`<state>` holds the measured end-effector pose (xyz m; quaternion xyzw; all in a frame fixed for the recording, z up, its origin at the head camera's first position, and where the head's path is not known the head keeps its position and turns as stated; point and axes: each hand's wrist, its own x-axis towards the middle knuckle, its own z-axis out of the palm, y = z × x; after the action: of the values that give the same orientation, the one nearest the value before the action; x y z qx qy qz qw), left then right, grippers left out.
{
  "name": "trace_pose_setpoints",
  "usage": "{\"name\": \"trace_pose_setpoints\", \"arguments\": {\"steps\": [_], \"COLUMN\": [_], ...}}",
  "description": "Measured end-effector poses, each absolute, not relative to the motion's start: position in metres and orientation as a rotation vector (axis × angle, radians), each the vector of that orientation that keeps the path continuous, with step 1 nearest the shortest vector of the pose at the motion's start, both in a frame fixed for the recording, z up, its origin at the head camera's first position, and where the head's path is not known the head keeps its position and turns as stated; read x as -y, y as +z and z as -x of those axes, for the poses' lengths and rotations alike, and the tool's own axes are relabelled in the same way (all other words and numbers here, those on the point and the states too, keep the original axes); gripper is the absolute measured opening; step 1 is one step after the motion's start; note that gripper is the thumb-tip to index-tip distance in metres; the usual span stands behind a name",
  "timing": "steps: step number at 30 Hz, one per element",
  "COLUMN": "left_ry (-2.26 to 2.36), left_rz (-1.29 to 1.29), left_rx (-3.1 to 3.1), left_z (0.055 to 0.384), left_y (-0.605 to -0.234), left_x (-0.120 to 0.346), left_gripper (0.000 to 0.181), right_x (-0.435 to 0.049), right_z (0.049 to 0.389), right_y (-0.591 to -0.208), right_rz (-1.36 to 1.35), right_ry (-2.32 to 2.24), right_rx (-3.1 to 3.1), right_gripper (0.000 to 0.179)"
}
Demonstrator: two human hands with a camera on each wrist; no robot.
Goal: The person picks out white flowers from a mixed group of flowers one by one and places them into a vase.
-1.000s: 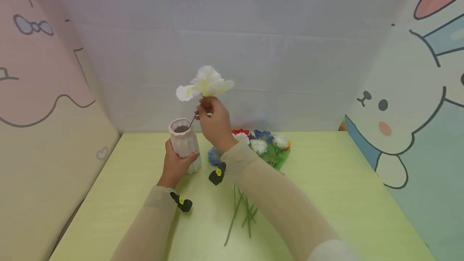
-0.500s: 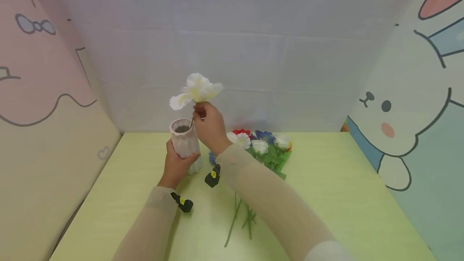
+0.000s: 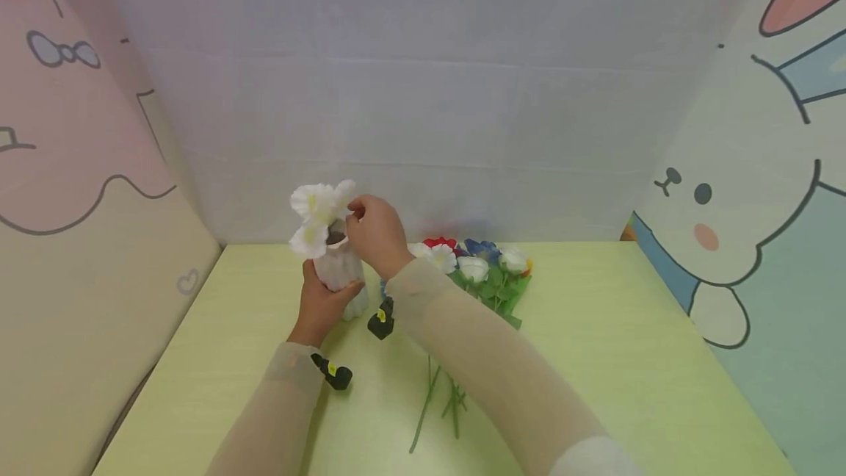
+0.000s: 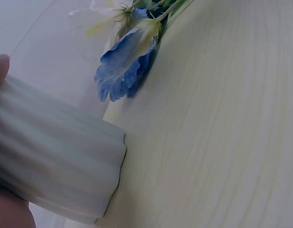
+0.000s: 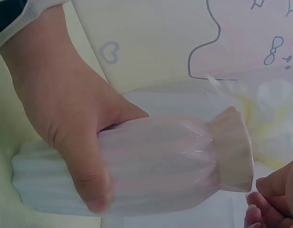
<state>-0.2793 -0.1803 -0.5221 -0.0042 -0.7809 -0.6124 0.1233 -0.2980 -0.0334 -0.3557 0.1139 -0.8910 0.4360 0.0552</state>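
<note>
My left hand (image 3: 324, 303) grips the pale pink fluted vase (image 3: 340, 270) around its lower side; the right wrist view shows that hand's thumb and fingers on opposite sides of it. A white flower (image 3: 317, 215) with yellow streaks leans over the left side of the vase's mouth. Its stem is hidden. At the right of the rim is my right hand (image 3: 380, 233), its fingers (image 5: 268, 204) curled close together. Whether they pinch the stem does not show. In the left wrist view, the vase base (image 4: 89, 180) stands near a blue flower (image 4: 125, 69).
Right of the vase, a bunch of artificial flowers (image 3: 472, 267) in white, red and blue lies on the pale yellow table (image 3: 595, 358). Its green stems (image 3: 423, 410) point toward the front edge. Cartoon-printed walls (image 3: 727, 189) flank the table.
The white flower has come down and left from above the vase and now tilts over its rim. My right hand has shifted slightly left, while my left hand keeps its grip on the vase.
</note>
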Motion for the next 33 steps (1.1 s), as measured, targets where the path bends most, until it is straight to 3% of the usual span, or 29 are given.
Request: {"name": "trace_pose_setpoints", "arguments": {"steps": [16, 24, 33], "left_ry": [-1.760, -1.767, -1.804], "left_rz": [0.117, 0.109, 0.081], "left_rx": [2.245, 2.239, 2.234], "left_z": [0.278, 0.279, 0.278], "left_y": [-0.521, -0.523, -0.525], "left_x": [0.180, 0.179, 0.180], "left_gripper": [0.084, 0.083, 0.082], "right_x": [0.022, -0.003, -0.035], "right_z": [0.296, 0.292, 0.275], "right_y": [-0.364, -0.368, -0.379], "right_rz": [-0.362, -0.452, -0.373], "right_ry": [1.296, 1.311, 1.487], "right_rx": [2.731, 2.682, 2.602], "right_gripper": [0.014, 0.008, 0.007]}}
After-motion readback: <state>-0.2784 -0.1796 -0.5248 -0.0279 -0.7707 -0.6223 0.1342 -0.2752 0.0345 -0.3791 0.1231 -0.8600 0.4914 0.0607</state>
